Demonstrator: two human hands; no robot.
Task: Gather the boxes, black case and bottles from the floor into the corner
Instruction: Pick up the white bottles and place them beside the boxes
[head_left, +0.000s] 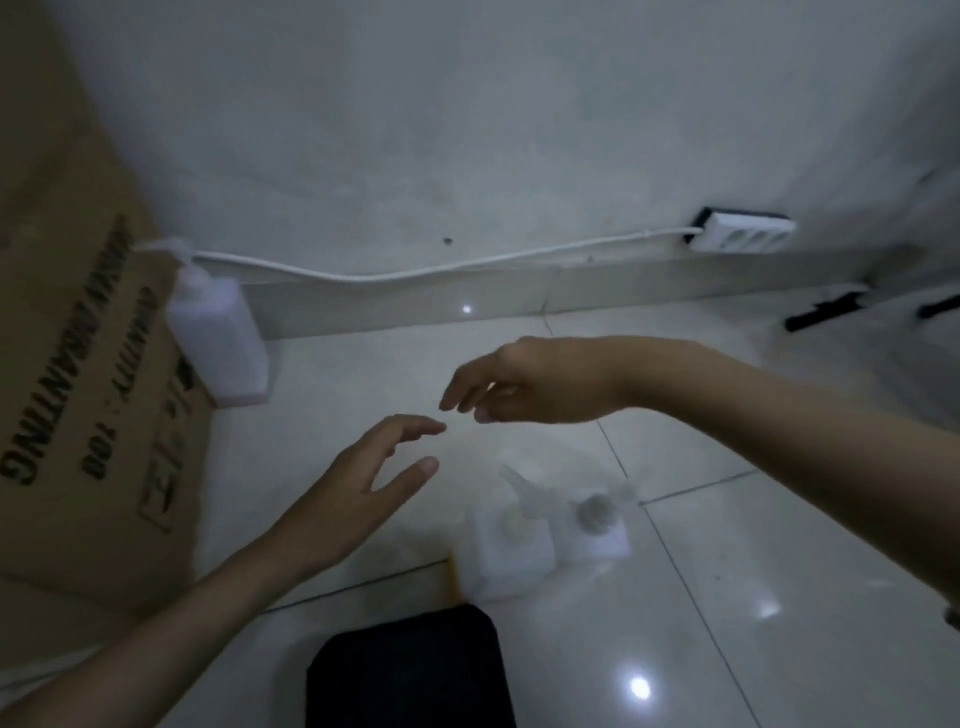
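A large brown cardboard box stands at the left against the wall. A white wash bottle stands beside it on the floor by the skirting. Two more white bottles stand side by side on the tiles lower down. A black case lies at the bottom centre. My left hand hovers over the floor with relaxed fingers, holding nothing. My right hand hangs above and behind the two bottles, fingers loosely drooping, empty.
A white power strip sits on the skirting at the right, its cable running left along the wall. Dark objects lie at the far right. The floor is glossy white tile.
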